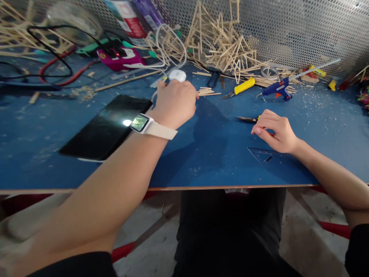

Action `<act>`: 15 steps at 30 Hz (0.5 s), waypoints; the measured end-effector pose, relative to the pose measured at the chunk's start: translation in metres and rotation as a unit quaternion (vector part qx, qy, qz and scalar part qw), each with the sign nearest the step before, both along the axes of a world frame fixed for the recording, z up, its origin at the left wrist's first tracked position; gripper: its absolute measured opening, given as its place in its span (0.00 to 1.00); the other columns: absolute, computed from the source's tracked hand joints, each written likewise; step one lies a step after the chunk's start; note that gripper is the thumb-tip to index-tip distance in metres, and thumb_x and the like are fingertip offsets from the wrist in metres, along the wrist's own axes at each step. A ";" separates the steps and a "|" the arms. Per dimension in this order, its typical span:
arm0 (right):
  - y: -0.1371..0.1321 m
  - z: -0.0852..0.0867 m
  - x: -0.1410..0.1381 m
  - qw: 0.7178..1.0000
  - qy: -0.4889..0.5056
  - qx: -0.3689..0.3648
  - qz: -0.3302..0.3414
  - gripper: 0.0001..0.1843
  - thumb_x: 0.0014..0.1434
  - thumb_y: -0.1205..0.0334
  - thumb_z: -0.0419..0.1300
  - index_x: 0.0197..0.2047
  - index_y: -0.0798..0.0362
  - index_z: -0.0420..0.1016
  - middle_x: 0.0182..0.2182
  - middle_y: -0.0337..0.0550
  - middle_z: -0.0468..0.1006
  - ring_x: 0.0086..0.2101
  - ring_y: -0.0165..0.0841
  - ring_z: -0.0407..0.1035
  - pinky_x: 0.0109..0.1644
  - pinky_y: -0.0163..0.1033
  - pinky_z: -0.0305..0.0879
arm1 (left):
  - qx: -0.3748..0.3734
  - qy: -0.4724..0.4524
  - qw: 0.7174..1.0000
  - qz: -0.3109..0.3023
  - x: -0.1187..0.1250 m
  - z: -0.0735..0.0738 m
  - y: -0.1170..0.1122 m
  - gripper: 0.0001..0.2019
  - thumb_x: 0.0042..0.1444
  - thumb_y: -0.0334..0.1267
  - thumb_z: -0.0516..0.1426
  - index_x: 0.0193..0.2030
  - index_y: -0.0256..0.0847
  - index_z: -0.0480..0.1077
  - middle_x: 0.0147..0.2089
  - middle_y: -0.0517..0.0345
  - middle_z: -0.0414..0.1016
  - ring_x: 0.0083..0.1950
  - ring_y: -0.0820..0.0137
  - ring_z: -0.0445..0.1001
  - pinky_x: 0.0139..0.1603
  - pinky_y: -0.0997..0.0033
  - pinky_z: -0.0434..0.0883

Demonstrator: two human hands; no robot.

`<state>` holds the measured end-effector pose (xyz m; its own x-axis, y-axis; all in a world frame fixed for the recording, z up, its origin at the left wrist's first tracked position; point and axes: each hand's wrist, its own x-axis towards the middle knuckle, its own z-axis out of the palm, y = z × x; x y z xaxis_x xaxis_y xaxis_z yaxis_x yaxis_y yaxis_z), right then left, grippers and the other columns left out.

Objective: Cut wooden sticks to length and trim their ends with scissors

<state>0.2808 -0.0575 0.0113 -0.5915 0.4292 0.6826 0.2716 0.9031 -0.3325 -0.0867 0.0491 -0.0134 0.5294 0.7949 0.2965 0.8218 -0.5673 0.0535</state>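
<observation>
My left hand (174, 102), with a white smartwatch (141, 123) on its wrist, reaches forward over the blue table (201, 154). Its fingers curl down beside a small bundle of wooden sticks (206, 91) and just in front of a white round device (177, 75); what they hold is hidden. My right hand (275, 130) rests on the table with its fingers closed around the handle of pliers or cutters (246, 119), whose metal tip points left. A clear plastic triangle ruler (261, 155) lies just below that hand.
A black phone (106, 127) lies left of my forearm. Behind are a yellow-handled knife (240, 87), a blue glue gun (276, 89), a heap of wooden sticks (221, 46), cables, a magenta device (121, 57) and a perforated metal wall. The table's front edge is near my body.
</observation>
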 end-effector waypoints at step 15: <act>0.001 -0.002 0.001 1.000 -0.001 -0.001 -0.003 0.13 0.84 0.60 0.62 0.44 0.48 0.83 0.36 0.42 0.88 0.37 0.35 0.74 0.46 0.46 0.72 | -0.044 -0.018 0.990 0.132 0.013 0.018 -0.010 0.16 0.61 0.59 0.51 0.36 0.59 0.78 0.39 0.51 0.84 0.45 0.49 0.72 0.55 0.36 0.61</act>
